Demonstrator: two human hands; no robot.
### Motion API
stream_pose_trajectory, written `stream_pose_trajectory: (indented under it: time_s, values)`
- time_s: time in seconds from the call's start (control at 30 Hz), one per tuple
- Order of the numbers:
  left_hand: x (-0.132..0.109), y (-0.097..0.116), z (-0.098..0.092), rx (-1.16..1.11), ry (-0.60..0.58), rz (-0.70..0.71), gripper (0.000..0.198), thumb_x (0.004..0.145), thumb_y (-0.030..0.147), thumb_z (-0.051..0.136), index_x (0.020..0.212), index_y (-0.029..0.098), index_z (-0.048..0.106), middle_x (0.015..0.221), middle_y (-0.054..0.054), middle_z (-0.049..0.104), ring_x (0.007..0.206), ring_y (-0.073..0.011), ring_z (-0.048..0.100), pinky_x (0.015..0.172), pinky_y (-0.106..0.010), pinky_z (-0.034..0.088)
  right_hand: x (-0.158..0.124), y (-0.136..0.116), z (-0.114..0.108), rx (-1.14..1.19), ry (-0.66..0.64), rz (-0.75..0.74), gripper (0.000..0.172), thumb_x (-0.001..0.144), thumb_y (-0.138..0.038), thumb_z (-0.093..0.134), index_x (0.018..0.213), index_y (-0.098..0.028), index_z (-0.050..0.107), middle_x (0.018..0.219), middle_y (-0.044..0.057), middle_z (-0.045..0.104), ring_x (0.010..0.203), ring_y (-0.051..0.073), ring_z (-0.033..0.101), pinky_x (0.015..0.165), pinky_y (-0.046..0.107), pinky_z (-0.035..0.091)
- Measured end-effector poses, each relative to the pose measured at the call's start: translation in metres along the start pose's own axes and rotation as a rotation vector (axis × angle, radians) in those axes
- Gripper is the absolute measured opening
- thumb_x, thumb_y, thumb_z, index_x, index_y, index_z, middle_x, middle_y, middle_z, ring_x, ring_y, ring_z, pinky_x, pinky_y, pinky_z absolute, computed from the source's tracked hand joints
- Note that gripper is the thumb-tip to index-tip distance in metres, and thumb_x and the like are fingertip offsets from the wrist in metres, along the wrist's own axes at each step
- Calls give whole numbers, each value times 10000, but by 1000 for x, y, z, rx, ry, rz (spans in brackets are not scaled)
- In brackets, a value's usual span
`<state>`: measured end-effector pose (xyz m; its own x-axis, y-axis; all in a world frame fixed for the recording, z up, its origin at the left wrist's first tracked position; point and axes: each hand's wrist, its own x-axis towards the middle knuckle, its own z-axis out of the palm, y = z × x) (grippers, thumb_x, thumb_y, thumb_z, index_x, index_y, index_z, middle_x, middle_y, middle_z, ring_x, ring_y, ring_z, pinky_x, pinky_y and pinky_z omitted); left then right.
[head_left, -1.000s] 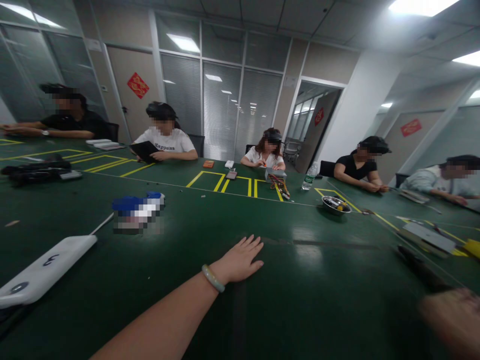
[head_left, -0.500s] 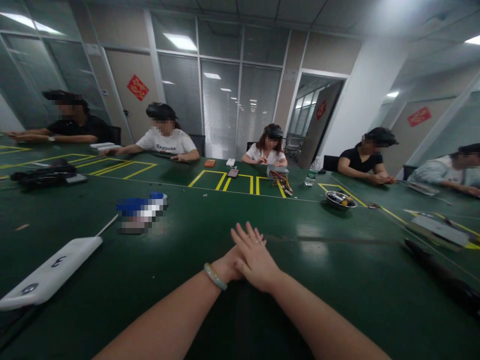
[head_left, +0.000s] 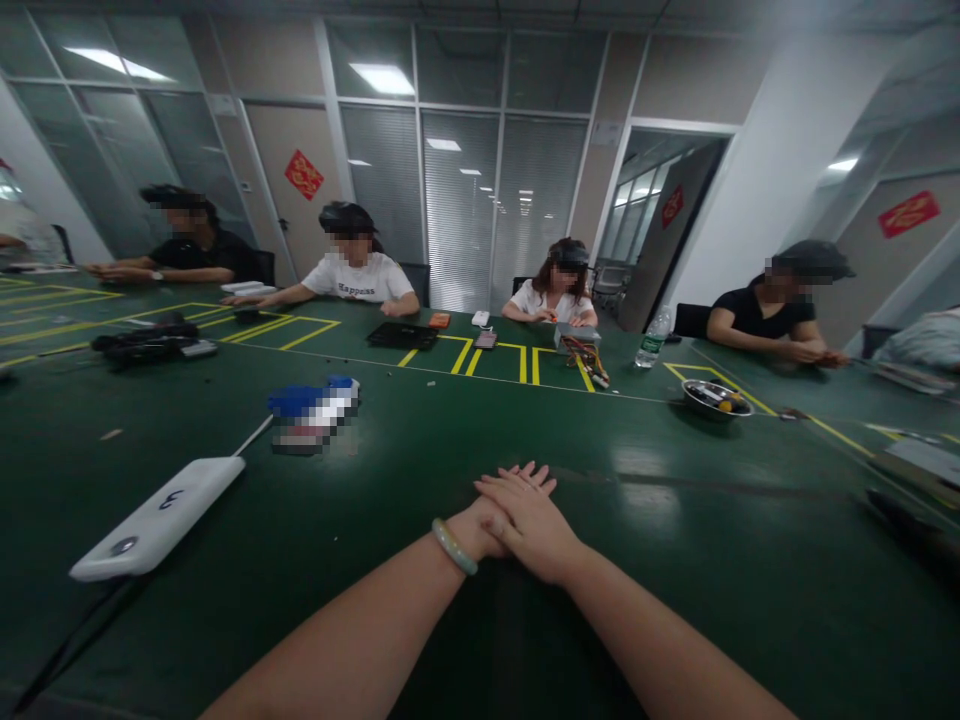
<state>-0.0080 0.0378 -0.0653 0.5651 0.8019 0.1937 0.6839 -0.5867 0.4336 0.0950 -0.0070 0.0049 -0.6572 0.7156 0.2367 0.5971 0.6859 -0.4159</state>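
My right hand lies flat across the back of my left hand, over the green table. Its fingers are stretched out, with a ring on one of them. Under it, my left hand is partly hidden; its fingertips show, spread, beyond the right fingers. A pale jade bangle circles my left wrist. Neither hand holds an object. Left of them lies a white power bank with a cable, and beyond it a blurred blue and white item.
Across the table sit several people in dark headsets. A metal bowl of small parts, a water bottle, a grey box with coloured wires, a black flat panel and black cables lie further off. Yellow tape marks the far side.
The view has turned slightly left, shifting the scene rightward. My right hand's fingers have lowered onto my left hand. Across the table, a person's dark panel now lies flat on the tabletop.
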Motion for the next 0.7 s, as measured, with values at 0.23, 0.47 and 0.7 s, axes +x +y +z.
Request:
stream_pose_trajectory:
  time_s: [0.23,0.47,0.7]
  values:
    - [-2,6,3,57,19,-75,654,861,544,368,1487,419,225,1521,150,302,1457,-353,66,1169,-530,172,-1,1,0,3,5,-2,495,987,-516,400,1412,-270,460,1435,21,441,1365,243,305,1171,456,157]
    - [-8,3,-11,160,-28,84,674,851,494,457,1487,368,272,1521,110,323,1449,-365,101,1185,-488,175,-1,2,-1,4,2,0,497,984,-526,404,1412,-280,457,1435,7,440,1368,237,301,1175,453,147]
    - [-12,10,-30,197,-88,183,682,914,400,424,1527,277,154,1589,33,171,1468,-248,104,1208,-395,108,-8,13,-5,-53,19,4,553,991,-514,370,1495,-295,303,1529,0,279,1419,216,190,1174,442,159]
